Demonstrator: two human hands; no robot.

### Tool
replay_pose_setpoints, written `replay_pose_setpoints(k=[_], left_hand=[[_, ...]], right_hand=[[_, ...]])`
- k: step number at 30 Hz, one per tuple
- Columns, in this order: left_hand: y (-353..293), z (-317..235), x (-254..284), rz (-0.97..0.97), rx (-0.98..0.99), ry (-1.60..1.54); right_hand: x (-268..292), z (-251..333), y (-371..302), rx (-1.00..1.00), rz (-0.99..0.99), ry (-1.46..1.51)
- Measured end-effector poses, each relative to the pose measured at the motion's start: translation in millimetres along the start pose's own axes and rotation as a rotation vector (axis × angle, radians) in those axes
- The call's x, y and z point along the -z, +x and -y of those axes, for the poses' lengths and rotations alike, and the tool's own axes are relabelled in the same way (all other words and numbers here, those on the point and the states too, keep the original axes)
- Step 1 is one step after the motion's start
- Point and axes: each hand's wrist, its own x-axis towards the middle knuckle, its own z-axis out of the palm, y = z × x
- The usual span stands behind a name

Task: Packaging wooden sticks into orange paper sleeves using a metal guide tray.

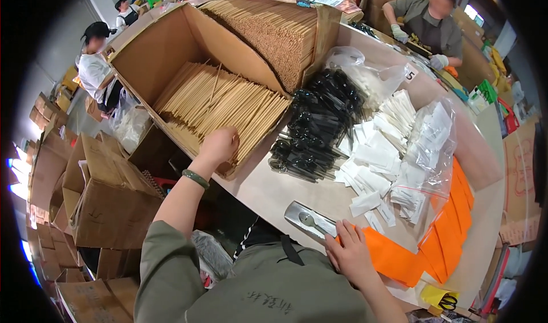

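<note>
My left hand [220,146] reaches into an open cardboard box [147,59] at its near edge. Its fingers curl down at the ends of wooden chopsticks [197,103]; the fingertips are hidden, so any held stick cannot be made out. My right hand [349,247] lies with fingers stretched over the left end of a flat orange pouch [394,259]. Touching that side is a shiny silver tray [297,211], and a spoon [308,219] rests in it, its handle running toward my right fingers.
Black-handled cutlery [319,117] is heaped beside white paper packets [374,151] and a clear plastic bag [436,129]. More orange pouches [448,231] fan out at right. A second carton of sticks [268,31] stands behind. A co-worker [431,23] sits across, and cartons [114,191] crowd the left.
</note>
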Motion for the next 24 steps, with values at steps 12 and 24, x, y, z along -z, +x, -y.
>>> replay_pose_setpoints(k=[12, 24], left_hand=[[4, 2, 2, 0.084, 0.007, -0.038], [5, 11, 1, -0.041, 0.018, 0.042]], right_hand=[[5, 1, -6, -0.030, 0.076, 0.014], [10, -1, -3, -0.079, 0.118, 0.095]])
